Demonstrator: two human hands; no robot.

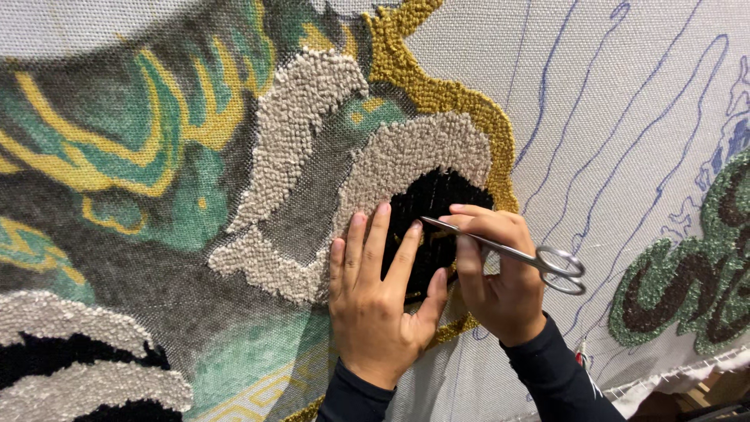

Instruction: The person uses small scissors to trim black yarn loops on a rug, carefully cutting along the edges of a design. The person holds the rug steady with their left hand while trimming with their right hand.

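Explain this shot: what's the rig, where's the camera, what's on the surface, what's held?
There is no machine here: a person works with two bare hands, filmed by one camera worn on the head, looking at the work. The surface is a stretched backing cloth with blue drawn lines, partly tufted in beige yarn, mustard yarn and a black patch. The left hand lies flat at the black patch. The right hand holds small metal scissors, tips towards the patch.

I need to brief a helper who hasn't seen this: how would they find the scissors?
Start at the black tufted patch ringed in beige on the canvas. The right hand lies over its right edge, holding the scissors: the only shiny metal thing, their loops jutting right.
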